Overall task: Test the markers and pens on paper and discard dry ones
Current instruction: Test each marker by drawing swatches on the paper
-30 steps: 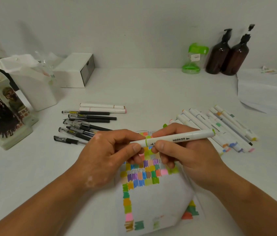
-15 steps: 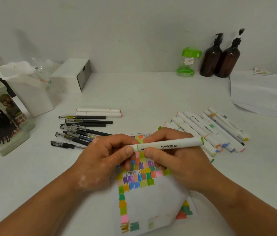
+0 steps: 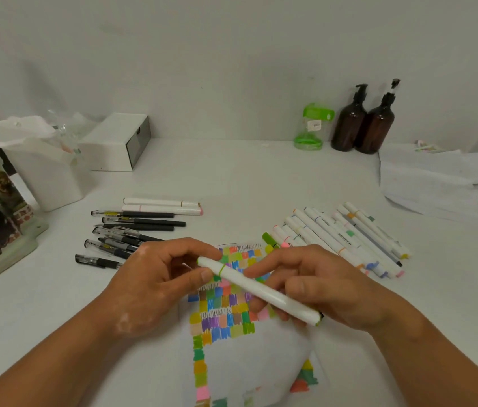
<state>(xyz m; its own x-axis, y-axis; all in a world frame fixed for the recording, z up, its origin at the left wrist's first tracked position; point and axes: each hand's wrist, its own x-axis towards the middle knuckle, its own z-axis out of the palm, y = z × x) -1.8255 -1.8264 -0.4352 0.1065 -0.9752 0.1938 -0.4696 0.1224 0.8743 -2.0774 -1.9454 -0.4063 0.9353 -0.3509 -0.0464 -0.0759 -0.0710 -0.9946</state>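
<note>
Above the swatch-filled paper (image 3: pixel 246 362), the marker (image 3: pixel 261 290) has swung from level to a slant, its cap end pinched by the left hand (image 3: pixel 149 289) and its barrel gripped in the curled right hand (image 3: pixel 329 289), probably ready for uncapping and testing.

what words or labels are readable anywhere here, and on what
No text here reads clearly.
Dark print on one marker in the pile: blurred.
White sticker on the green jar: too small.
Yellow label on a black pen: too small.
The held marker: no print in view.
</note>
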